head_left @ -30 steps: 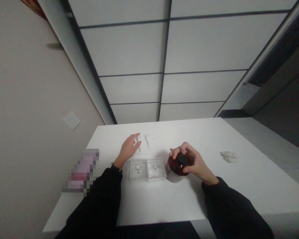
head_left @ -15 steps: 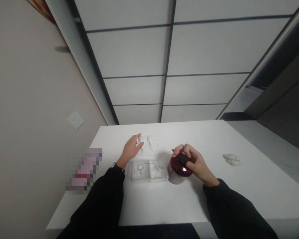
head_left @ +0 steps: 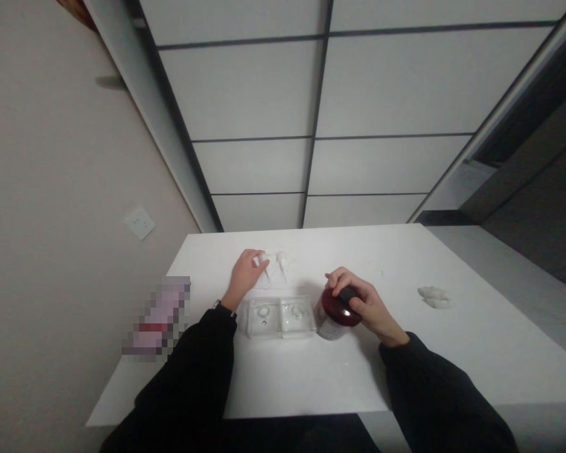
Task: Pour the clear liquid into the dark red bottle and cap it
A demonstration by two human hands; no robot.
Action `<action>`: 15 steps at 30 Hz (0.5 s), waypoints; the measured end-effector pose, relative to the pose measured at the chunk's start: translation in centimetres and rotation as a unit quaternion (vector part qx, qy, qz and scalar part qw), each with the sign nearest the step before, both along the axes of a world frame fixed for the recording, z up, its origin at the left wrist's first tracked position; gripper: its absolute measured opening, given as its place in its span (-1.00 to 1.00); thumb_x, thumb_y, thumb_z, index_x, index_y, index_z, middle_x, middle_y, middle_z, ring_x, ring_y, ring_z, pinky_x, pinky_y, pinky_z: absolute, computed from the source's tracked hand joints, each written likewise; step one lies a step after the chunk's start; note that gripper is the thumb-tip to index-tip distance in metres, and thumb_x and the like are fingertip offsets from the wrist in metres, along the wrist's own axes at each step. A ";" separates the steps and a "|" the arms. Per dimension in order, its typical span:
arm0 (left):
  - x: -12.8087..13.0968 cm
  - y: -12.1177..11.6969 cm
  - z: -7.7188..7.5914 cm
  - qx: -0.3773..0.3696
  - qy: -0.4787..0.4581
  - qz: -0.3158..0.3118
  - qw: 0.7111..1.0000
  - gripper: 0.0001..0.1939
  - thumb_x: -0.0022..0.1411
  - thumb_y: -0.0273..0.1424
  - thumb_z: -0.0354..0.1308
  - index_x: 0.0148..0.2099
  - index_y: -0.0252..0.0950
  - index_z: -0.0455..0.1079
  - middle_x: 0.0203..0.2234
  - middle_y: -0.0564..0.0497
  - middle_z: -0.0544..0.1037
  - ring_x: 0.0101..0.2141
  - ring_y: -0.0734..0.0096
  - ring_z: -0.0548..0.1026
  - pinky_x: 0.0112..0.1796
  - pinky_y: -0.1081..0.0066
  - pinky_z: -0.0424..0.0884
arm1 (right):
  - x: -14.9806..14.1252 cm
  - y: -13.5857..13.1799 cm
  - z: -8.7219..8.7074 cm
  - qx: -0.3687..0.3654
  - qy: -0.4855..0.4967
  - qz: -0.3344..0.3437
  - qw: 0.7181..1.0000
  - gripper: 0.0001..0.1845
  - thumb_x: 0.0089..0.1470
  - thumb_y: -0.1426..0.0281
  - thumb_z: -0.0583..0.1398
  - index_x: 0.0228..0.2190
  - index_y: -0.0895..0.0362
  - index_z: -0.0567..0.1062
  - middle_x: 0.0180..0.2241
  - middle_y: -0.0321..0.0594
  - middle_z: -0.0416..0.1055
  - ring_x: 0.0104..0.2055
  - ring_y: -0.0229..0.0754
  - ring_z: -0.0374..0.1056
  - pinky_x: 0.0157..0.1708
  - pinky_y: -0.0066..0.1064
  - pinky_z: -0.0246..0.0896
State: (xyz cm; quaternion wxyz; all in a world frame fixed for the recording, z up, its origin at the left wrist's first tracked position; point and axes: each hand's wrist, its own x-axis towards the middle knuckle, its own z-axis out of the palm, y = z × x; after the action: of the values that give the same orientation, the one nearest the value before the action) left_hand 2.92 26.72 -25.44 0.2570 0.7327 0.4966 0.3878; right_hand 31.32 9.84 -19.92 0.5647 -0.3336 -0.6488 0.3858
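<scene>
- Nearest to us, two black sleeves [head_left: 193,358] reach in over the white table [head_left: 283,384], one on each side.
- At the left cuff we notice a wristband [head_left: 225,308], its details too small to read.
- In the middle of the table we see a clear case [head_left: 282,327] with two compartments side by side; each shows a ring-like form, and the left one a small round mark below it.
- Just to the right of the case stands a round container [head_left: 331,330] with a dark red top; we cannot tell whether the two touch.
- The right hand [head_left: 361,302] bends over that top, thumb and fingers closed about its black knob [head_left: 348,294].
- Beyond the case, the left hand [head_left: 246,275] lies low with thumb and fingers curved around the nearer end of two white pieces [head_left: 282,259]; we cannot tell whether it pinches the left piece or only touches it.
- Well to the right we find a crumpled whitish wad [head_left: 434,297] on the table.
- Along the left edge lies a blurred pinkish object [head_left: 158,314], which we cannot make out.
- Farther off, we see a socket [head_left: 140,223] on the left wall and pale panels [head_left: 259,167] with dark strips behind the table.
</scene>
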 end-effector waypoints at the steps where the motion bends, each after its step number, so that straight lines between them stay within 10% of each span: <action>1: 0.0 0.0 0.2 0.002 -0.016 0.003 1.000 -0.74 0.19 -0.36 0.39 -0.06 -0.26 0.62 -0.15 -0.04 0.59 -0.41 0.40 0.44 -0.13 0.26 0.50 | 0.1 0.1 -0.2 0.004 0.004 0.002 1.000 -0.49 0.17 -0.17 0.31 -0.25 0.02 0.66 -0.17 -0.11 0.53 -0.09 -0.02 0.46 0.21 -0.07 0.33; 6: -0.5 -0.5 2.4 0.022 -0.111 0.025 0.993 -0.62 0.24 -0.26 0.36 0.07 -0.27 0.57 -0.06 -0.11 0.65 -0.29 0.34 0.56 -0.13 0.29 0.55 | 0.8 0.5 -1.1 0.015 0.008 0.029 0.999 -0.45 0.16 -0.22 0.29 -0.17 -0.04 0.71 -0.02 -0.11 0.61 0.09 0.05 0.49 0.43 0.02 0.03; 15: -2.8 -10.3 8.8 0.069 -0.248 -0.052 0.965 -0.53 0.27 -0.23 0.42 0.17 -0.26 0.53 -0.05 -0.14 0.72 0.00 0.14 0.70 0.04 0.23 0.62 | 0.7 0.8 -1.4 0.005 0.027 0.025 0.999 -0.46 0.18 -0.22 0.28 -0.19 -0.06 0.74 -0.05 -0.10 0.64 0.06 0.02 0.51 0.19 -0.08 0.36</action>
State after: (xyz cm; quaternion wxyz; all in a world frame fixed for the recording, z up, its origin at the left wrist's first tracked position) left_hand 0.08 16.43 -16.61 0.3407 0.6542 0.3510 0.5768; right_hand 32.00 10.61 -21.29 0.5742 -0.3034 -0.6433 0.4054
